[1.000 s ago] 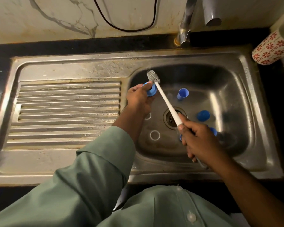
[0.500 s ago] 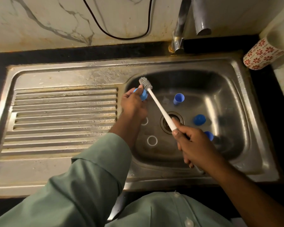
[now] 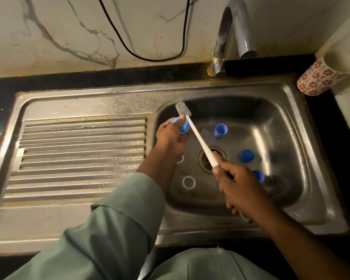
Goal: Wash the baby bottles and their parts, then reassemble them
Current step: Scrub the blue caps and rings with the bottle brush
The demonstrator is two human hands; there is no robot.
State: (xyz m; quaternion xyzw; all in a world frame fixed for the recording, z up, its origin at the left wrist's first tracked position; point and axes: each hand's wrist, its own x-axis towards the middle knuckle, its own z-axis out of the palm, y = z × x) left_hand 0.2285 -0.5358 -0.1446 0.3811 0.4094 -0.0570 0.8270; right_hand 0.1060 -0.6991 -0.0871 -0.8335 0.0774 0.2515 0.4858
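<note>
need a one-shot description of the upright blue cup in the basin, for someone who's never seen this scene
Start at the steel sink and find the drain in the basin floor. Just beyond it, toward the tap, a small blue cup stands alone. Unlike the two blue caps right of the drain, which show closed tops, its open mouth faces up.

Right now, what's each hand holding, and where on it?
Left hand grips a blue bottle part around its side; right hand grips the brush at its handle's lower end.

Veined marble wall [image 3: 69, 27] behind a black counter [image 3: 89, 79], dim light.
</note>
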